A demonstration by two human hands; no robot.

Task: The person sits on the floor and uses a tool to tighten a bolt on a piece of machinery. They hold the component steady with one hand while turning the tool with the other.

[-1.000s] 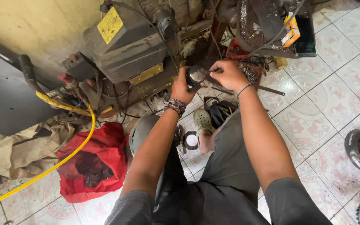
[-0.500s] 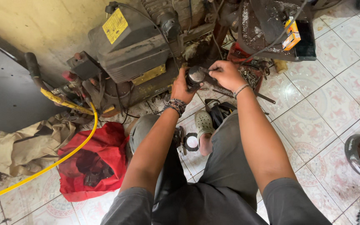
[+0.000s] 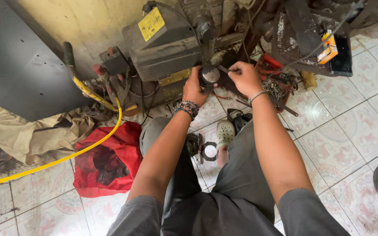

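Between the person's raised hands, a round metal part (image 3: pixel 209 75) is being held just before a grimy machine (image 3: pixel 165 48): the left hand (image 3: pixel 194 88) is clasping it, the right hand (image 3: pixel 244 77) pinching a thin tool (image 3: pixel 223 70) against it. Fitting work appears underway; steadiness seems needed next. A red cloth (image 3: pixel 110 157) is lying on the tiled floor (image 3: pixel 342 131).

Grey short sleeves, grey trousers, beaded bracelets on left wrist (image 3: pixel 189 108), thin band on right wrist (image 3: pixel 257 95).
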